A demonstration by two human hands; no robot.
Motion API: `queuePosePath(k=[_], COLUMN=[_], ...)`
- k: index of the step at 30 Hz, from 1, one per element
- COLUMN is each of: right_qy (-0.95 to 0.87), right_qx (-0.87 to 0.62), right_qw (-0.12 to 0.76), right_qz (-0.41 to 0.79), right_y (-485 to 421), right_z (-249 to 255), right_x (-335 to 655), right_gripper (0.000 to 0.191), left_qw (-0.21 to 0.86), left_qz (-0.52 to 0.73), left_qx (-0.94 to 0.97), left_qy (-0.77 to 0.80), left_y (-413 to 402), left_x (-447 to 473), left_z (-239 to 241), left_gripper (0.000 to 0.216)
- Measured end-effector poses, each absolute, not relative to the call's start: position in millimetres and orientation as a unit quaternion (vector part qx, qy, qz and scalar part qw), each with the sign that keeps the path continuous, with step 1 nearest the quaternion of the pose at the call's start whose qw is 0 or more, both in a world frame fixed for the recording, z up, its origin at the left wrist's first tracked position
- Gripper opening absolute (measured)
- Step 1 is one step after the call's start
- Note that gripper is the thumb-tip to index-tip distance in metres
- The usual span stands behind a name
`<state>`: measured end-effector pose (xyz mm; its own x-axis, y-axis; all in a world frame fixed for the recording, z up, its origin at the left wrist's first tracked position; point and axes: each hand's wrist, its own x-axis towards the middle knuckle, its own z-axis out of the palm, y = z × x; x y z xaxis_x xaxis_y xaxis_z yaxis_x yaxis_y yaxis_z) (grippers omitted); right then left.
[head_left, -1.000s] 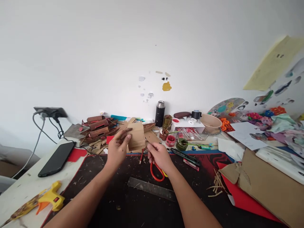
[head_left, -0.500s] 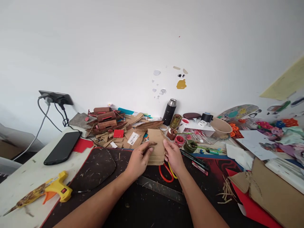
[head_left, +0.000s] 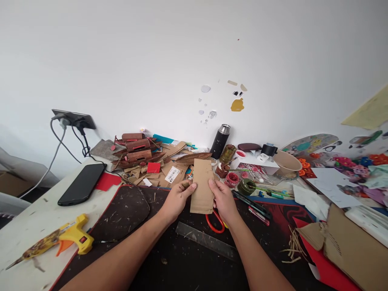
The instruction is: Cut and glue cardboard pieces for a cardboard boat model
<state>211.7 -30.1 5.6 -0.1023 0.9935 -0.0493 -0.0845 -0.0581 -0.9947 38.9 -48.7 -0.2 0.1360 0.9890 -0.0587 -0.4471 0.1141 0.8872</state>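
A rectangular piece of brown cardboard [head_left: 202, 190] is held upright between my two hands, above the dark mat. My left hand [head_left: 178, 198] pinches its left edge, thumb on the near face and the other fingers partly hidden behind. On the right edge, my right hand [head_left: 222, 199] grips it the same way. Scissors with red and yellow handles [head_left: 216, 223] lie below the cardboard, their blades hidden. Closer to me, a clear ruler [head_left: 206, 241] rests on the mat.
To the left are a yellow glue gun [head_left: 71, 238] and a black phone [head_left: 81, 184]. Brown model boats [head_left: 138, 151] and cardboard scraps stand behind. Paint jars [head_left: 246, 186], a black flask [head_left: 220, 141] and a box cutter [head_left: 251, 204] are at right, with a large cardboard sheet [head_left: 354, 246].
My left hand has shifted from across the cardboard's face to its left edge, leaving more of the face visible. The whole view has shifted slightly.
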Motion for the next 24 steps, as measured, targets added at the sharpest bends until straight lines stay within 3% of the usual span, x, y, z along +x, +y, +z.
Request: queuePosePath(k=[11, 18, 24], right_qy=[-0.433, -0.513, -0.529], right_qx=[-0.448, -0.469, -0.471], right_qw=[0.497, 0.486, 0.457], right_qz=[0.605, 0.530, 0.538], right_y=[-28.7, -31.5, -35.6], right_z=[2.6, 4.0, -2.0], right_x=[208.2, 208.1, 206.9], right_gripper=[0.062, 0.059, 0.058], left_qw=[0.675, 0.641, 0.669], left_qz=[0.541, 0.549, 0.530], left_qx=[0.362, 0.393, 0.383], left_qy=[0.347, 0.365, 0.353], left_y=[-49.1, -50.6, -51.0], left_x=[44.1, 40.3, 40.0], left_z=[-5.2, -0.7, 0.7], left_gripper=[0.052, 0.042, 0.054])
